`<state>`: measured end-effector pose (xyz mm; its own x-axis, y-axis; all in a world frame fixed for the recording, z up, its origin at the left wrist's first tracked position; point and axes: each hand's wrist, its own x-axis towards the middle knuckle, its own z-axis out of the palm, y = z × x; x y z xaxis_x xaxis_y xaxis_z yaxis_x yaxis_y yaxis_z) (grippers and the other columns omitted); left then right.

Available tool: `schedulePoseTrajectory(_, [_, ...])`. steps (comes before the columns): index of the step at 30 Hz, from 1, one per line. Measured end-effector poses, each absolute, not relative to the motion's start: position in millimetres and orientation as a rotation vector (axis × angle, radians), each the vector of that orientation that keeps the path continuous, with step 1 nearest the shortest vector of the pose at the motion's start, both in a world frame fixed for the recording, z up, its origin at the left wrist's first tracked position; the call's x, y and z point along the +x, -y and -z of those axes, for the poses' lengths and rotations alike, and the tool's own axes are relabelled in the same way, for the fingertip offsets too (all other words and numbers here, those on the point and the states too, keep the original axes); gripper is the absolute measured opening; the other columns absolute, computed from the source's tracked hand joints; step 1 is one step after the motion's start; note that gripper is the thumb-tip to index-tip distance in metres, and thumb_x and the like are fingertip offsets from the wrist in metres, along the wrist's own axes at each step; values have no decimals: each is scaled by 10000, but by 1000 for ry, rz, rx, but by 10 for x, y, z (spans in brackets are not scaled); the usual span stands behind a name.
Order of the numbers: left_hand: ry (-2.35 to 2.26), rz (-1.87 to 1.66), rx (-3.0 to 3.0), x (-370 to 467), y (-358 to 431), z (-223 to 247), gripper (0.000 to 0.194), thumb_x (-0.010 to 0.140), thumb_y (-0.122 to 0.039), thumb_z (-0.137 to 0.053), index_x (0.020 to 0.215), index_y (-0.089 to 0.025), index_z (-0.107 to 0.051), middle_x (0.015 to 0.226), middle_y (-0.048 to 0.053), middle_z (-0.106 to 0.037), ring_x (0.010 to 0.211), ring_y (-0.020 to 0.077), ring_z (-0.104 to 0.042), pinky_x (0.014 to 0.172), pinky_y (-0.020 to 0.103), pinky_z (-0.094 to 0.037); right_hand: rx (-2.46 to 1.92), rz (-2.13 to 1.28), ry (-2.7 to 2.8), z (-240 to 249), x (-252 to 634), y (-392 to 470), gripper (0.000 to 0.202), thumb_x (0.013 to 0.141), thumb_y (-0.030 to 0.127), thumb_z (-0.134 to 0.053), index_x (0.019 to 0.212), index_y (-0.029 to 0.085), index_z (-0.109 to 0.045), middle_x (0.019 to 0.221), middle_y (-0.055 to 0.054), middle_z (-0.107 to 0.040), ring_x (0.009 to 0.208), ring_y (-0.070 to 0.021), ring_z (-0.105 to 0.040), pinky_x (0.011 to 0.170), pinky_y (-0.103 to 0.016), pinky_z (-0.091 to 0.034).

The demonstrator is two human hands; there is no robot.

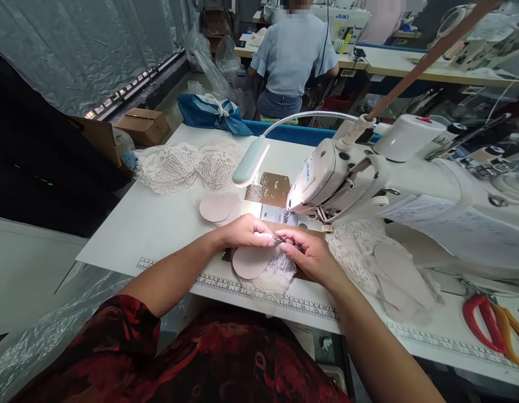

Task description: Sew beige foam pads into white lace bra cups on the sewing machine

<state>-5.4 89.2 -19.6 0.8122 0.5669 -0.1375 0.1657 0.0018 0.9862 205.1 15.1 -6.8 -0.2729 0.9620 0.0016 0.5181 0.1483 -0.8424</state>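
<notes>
Starting at the far left, a cardboard box (142,125) sits beyond the bench (150,224), and a heap of white lace (188,163) lies on the bench's back corner. Just right of it rests a small stack of pale pink pads (218,207) under the lamp (251,162). Nearer the front edge, the left hand (243,230) and the right hand (307,252) meet, fingertips almost touching. Both pinch the top edge of a lace piece (280,268), white and openwork with a scalloped border, which lies over a round, smooth, pale pink pad (251,261). Pad and lace rest on the bench just in front of the sewing machine (326,179), above the printed ruler (259,294) along the bench edge. A thin metal tool shows between the fingers; which hand holds it cannot be told. Right of the hands lies a pile of lace and pads (389,268), and at the far right, red and orange scissors (494,324). Behind, a person in a light blue top (291,53) sits facing away at another bench.
</notes>
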Motion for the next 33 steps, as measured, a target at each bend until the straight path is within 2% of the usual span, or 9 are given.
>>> schedulePoseTrajectory(4, [-532,-375,1617,-16,-875,213,309,798,-384,-683,958,-124,-733,996,80,-709,970,203,-636,808,249,-477,-1424,-1139,1706,156,1953,-182,458,777,459,-670,1170,227,-626,1075,-64,-679,947,-228,-632,796,-343,-515])
schedulePoseTrajectory(7, [-603,-255,1717,-75,-921,163,265,776,-339,-683,922,-120,-714,897,51,-690,817,160,-624,677,216,-459,-1463,-1242,1716,180,1952,-174,323,825,452,-607,1027,211,-678,913,-37,-688,799,-190,-612,679,-295,-480])
schedulePoseTrajectory(10, [-699,-97,1795,-218,-1013,94,189,745,-269,-669,859,-118,-683,735,2,-611,628,99,-530,534,187,-372,-1614,-1137,1734,170,2020,-152,278,827,446,-580,835,188,-685,718,-7,-633,637,-149,-522,573,-270,-392])
schedulePoseTrajectory(15, [-778,-121,1758,-415,-1120,50,101,737,-219,-629,776,-127,-638,625,-38,-479,553,69,-419,511,190,-312,-1666,-1091,1785,171,2122,-129,245,802,417,-578,733,187,-623,622,21,-545,579,-124,-448,547,-261,-333])
schedulePoseTrajectory(20, [-816,-237,1737,-391,-1092,46,138,762,-244,-616,816,-123,-655,682,-7,-566,612,94,-492,558,200,-366,-1554,-1091,1869,189,2161,-134,240,788,435,-601,750,198,-589,733,7,-577,618,-127,-465,575,-264,-360])
schedulePoseTrajectory(24, [-813,-312,1733,-301,-1028,48,158,783,-255,-609,857,-135,-679,758,8,-623,664,104,-539,595,201,-405,-1647,-1003,1709,201,2140,-156,327,753,507,-643,872,208,-586,728,19,-566,565,-114,-434,559,-267,-372])
schedulePoseTrajectory(27, [-786,-363,1712,-226,-975,66,187,813,-269,-594,907,-138,-688,743,2,-619,634,92,-522,572,192,-393,-1592,-1029,1652,208,2071,-178,365,745,494,-666,965,208,-611,830,-5,-611,644,-132,-502,625,-276,-419])
schedulePoseTrajectory(30, [-735,-412,1717,-154,-920,92,217,849,-275,-564,966,-136,-683,720,-3,-615,601,83,-507,553,190,-383,-1510,-1085,1687,218,1986,-184,324,787,478,-635,955,202,-654,841,-16,-631,697,-153,-535,639,-278,-427])
schedulePoseTrajectory(33, [-724,-522,1787,-124,-874,87,243,864,-270,-558,1031,-140,-678,836,29,-662,721,113,-580,652,214,-451,-1492,-1112,1728,236,1947,-166,296,864,459,-545,885,195,-678,758,-11,-629,688,-161,-534,610,-272,-406])
